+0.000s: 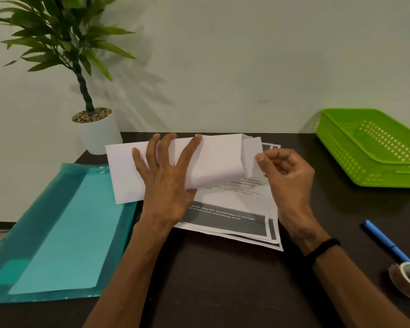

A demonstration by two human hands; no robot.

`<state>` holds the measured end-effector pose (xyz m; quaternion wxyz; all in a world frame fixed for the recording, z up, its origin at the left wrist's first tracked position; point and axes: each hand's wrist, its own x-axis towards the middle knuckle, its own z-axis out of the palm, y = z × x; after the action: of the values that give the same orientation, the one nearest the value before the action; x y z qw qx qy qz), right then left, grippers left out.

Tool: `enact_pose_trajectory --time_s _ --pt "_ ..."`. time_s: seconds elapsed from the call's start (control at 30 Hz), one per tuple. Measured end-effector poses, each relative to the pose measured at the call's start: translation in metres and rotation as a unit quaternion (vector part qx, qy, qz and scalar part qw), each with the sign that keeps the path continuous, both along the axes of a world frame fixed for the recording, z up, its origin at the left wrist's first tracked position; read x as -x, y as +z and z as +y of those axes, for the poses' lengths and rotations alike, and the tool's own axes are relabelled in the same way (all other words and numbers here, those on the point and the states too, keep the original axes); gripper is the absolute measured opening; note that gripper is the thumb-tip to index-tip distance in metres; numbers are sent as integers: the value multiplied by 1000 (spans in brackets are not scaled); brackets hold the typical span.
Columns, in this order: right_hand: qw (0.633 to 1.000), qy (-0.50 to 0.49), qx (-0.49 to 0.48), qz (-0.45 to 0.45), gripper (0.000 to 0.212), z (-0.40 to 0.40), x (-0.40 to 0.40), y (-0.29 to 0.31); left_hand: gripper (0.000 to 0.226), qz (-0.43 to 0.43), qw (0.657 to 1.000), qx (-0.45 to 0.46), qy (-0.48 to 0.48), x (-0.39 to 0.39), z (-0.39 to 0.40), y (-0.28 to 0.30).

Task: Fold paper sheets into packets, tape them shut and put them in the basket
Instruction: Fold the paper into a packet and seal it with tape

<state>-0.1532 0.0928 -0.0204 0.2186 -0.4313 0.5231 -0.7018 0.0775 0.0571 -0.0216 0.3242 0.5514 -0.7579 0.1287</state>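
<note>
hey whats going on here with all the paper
A person is folding a white sheet into a packet on top of a stack of printed sheets. The left hand presses the sheet flat with spread fingers, while the right hand pinches its right end and turns it over. Nothing is taped yet: the tape roll lies untouched at the right beside a blue pen, and the green basket looks empty.
</note>
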Motion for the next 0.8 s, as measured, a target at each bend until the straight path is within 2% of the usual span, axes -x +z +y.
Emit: enact_pose_trajectory --time_s 0.2,0.33,0.43,0.57,0.7,0.8 --pt "999 18 -46 -7 11 -2 -10 -5 111 12 1000 8 -6 1 0 0" --pt "996 54 -65 -13 37 4 -18 0 111 11 1000 10 -9 4 2 2" --pt "994 90 -65 -25 43 6 -23 3 112 8 1000 10 -13 5 3 2" --pt "992 107 -63 -24 80 7 -25 2 114 1 1000 11 -23 8 3 2" --pt "990 135 -50 -15 89 8 -26 2 114 -6 999 18 -30 10 6 2" --pt "986 164 -29 -17 83 8 -28 2 113 -6 999 22 -35 11 6 2"
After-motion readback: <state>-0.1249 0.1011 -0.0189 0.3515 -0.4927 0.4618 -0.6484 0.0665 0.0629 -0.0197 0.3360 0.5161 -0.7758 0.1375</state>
